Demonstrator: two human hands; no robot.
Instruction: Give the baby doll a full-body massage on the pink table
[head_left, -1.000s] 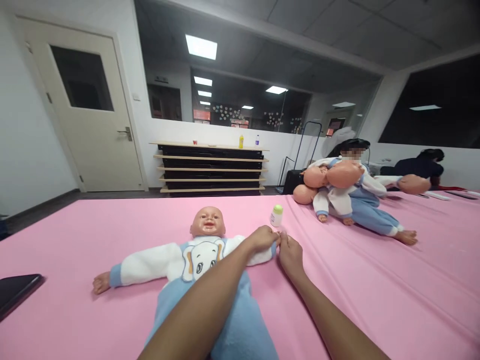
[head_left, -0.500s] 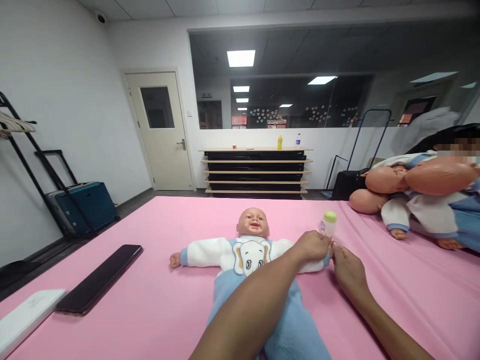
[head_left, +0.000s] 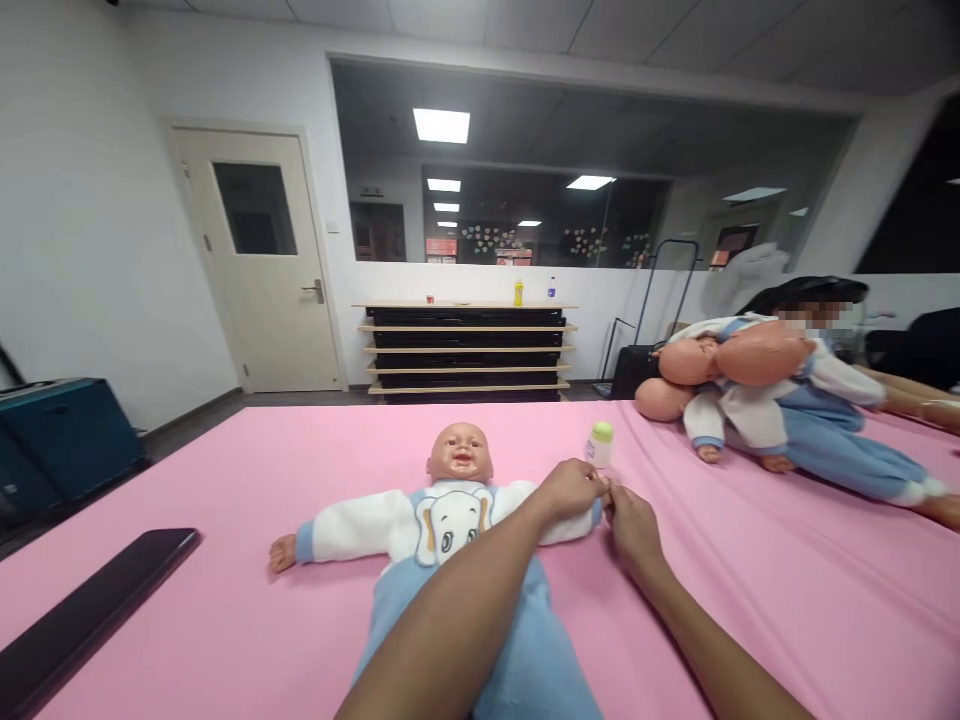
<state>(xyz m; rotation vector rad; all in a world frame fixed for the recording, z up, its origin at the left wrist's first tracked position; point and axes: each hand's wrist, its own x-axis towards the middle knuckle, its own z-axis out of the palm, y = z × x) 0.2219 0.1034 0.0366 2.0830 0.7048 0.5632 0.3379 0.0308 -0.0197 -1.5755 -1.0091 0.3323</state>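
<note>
A baby doll (head_left: 459, 452) lies face up with its arms spread, dressed in a white top with an elephant face and blue trousers. My left forearm crosses over its body. At the end of the doll's sleeve on the right, my left hand (head_left: 571, 490) is closed around the doll's small hand. My right hand (head_left: 634, 525) meets it there, fingers pinched together on the same doll's hand, which is mostly hidden by my fingers. Just beyond my hands stands a small white bottle (head_left: 598, 450) with a green cap.
Pink cloth (head_left: 697, 560) covers the table. A black phone (head_left: 97, 590) lies at the left. Several more dolls (head_left: 757, 400) are piled at the right, with a person behind them. A teal suitcase (head_left: 67, 450) stands on the floor; stacked boards (head_left: 465, 345) stand by the far wall.
My view has turned to the right, so the scene shifts left and the white box drops out of sight. Both hands stay at the doll's hand.
</note>
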